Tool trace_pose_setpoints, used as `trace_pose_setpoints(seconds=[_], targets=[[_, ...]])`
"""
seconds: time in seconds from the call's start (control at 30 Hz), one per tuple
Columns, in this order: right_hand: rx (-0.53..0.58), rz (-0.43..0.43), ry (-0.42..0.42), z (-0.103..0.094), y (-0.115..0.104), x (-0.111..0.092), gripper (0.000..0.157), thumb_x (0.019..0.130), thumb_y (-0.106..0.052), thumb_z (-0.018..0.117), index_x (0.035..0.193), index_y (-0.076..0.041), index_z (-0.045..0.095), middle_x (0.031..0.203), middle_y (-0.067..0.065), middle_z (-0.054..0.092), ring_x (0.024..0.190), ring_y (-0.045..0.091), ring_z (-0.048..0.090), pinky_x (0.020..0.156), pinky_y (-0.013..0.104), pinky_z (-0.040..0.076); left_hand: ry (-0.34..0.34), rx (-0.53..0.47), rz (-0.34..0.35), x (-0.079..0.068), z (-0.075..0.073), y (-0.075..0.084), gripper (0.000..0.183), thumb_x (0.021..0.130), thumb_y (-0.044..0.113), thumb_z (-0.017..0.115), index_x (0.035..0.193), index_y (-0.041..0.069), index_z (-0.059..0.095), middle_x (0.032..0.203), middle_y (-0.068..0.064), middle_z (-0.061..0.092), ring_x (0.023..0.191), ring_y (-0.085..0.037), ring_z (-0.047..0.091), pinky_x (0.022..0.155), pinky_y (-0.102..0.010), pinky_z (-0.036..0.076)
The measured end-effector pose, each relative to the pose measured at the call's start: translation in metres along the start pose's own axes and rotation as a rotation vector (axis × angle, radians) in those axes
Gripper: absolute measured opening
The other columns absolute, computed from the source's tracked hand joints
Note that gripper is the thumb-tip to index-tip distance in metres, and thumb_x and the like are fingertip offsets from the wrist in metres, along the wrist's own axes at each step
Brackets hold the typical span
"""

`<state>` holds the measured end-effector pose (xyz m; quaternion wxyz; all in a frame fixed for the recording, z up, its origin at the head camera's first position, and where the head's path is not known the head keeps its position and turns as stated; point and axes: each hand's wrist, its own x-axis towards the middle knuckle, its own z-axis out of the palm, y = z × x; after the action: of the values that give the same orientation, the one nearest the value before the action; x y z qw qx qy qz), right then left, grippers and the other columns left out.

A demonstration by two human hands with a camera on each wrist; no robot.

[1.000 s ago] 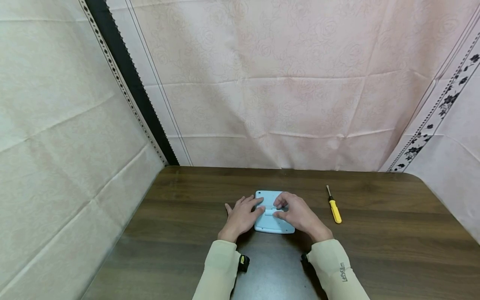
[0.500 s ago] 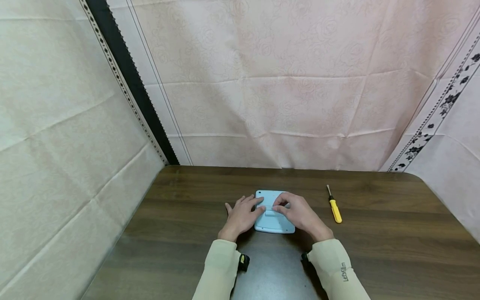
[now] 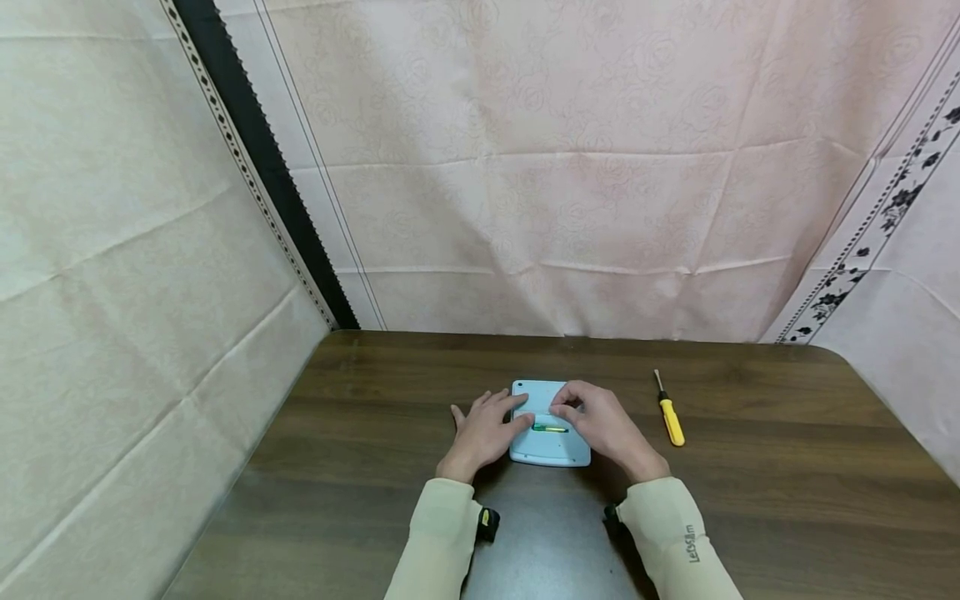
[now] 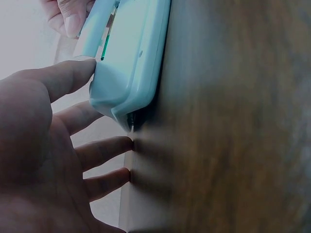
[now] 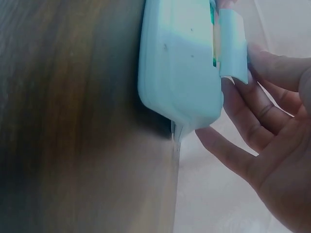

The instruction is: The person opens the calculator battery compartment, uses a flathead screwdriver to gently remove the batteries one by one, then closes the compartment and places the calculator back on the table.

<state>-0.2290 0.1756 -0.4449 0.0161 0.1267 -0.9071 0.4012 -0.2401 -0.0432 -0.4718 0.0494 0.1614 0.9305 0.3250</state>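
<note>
A flat light blue plastic device (image 3: pixel 550 454), shaped like a calculator, lies back side up on the table. Its battery compartment is uncovered, showing a green battery (image 3: pixel 551 428) inside. My right hand (image 3: pixel 606 429) pinches the small light blue battery cover (image 5: pixel 233 46) between thumb and fingers, tilted up over the compartment. In the right wrist view another finger of that hand reaches the device's end. My left hand (image 3: pixel 483 435) steadies the device from the left with spread fingers, its thumb (image 4: pixel 77 75) at the edge by the compartment and two fingertips down at the table.
A screwdriver (image 3: pixel 671 421) with a yellow handle lies to the right of the device, tip pointing away. The brown wooden table (image 3: pixel 375 433) ends at a patterned pale cloth (image 3: pixel 600 208) behind, with more cloth at both sides.
The battery cover was seated on the device one second ago. My right fingers have closed on it and lifted it, exposing the green battery. The left hand has stayed almost still.
</note>
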Motion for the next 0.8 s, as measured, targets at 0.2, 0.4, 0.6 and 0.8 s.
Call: trace_pose_setpoints(seconds=[0.2, 0.4, 0.6, 0.8], targets=[[0.006, 0.004, 0.012, -0.005, 0.002, -0.001, 0.007, 0.105, -0.012, 0.07, 0.098, -0.01, 0.073, 0.096, -0.001, 0.069, 0.09, 0.021, 0.063, 0.081, 0.04, 0.056, -0.004, -0.007, -0.006, 0.0, 0.0, 0.0, 0.055, 0.107, 0.051, 0.057, 0.154, 0.023, 0.06, 0.163, -0.013, 0.046, 0.155, -0.043, 0.03, 0.113, -0.084, 0.0], [0.003, -0.002, 0.021, -0.01, 0.005, -0.003, 0.006, 0.105, -0.011, 0.07, 0.1, -0.011, 0.073, 0.096, -0.001, 0.069, 0.091, 0.021, 0.063, 0.078, 0.039, 0.055, 0.002, -0.021, -0.01, 0.0, 0.0, 0.001, 0.056, 0.106, 0.051, 0.061, 0.154, 0.022, 0.06, 0.164, -0.014, 0.045, 0.155, -0.043, 0.03, 0.113, -0.084, 0.0], [0.006, 0.01, 0.032, -0.013, 0.008, -0.005, 0.008, 0.105, -0.015, 0.071, 0.102, -0.008, 0.072, 0.099, 0.001, 0.069, 0.09, 0.022, 0.061, 0.078, 0.038, 0.055, 0.011, -0.021, -0.013, 0.0, 0.001, 0.002, 0.056, 0.105, 0.05, 0.062, 0.153, 0.021, 0.061, 0.163, -0.014, 0.046, 0.155, -0.044, 0.031, 0.113, -0.084, 0.001], [0.012, 0.031, 0.038, -0.019, 0.009, -0.006, 0.004, 0.103, -0.013, 0.072, 0.105, -0.009, 0.072, 0.1, 0.003, 0.068, 0.091, 0.024, 0.06, 0.078, 0.037, 0.055, 0.019, -0.029, -0.015, 0.0, 0.001, 0.001, 0.055, 0.105, 0.048, 0.063, 0.152, 0.022, 0.062, 0.163, -0.014, 0.047, 0.155, -0.044, 0.031, 0.113, -0.084, 0.0]])
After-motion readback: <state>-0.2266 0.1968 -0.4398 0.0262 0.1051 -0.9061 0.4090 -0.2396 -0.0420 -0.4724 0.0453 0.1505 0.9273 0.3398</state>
